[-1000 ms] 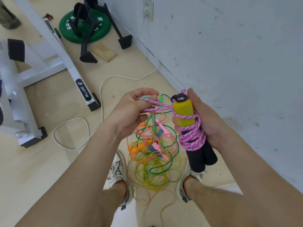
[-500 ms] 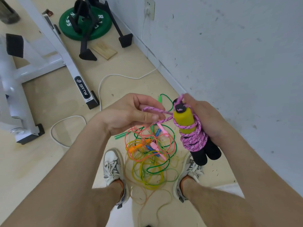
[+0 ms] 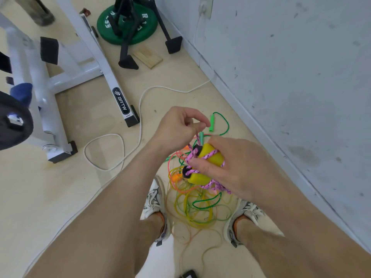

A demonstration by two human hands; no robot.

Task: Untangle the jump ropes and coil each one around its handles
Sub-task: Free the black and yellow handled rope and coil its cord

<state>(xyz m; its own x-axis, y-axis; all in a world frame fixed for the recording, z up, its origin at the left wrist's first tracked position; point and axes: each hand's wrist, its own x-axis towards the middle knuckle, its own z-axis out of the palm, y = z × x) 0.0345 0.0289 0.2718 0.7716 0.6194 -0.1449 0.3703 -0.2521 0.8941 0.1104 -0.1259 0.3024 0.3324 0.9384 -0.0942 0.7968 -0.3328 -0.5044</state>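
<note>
While my right hand (image 3: 239,169) curls its fingers round the yellow handles (image 3: 208,151), my left hand (image 3: 176,128) pinches the pink rope (image 3: 192,156).

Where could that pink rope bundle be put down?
Bare beige floor is free left of the left white shoe, below the looping white cable, and between the white metal frame's foot and the grey wall. Between the shoes, tangled thin coloured ropes crowd it.

Both forearms reached forward, hands close together. The left hand (image 3: 178,127) pinched the pink rope (image 3: 191,156) between curled fingertips; the right hand (image 3: 234,167) gripped the yellow handles (image 3: 217,158).
</note>
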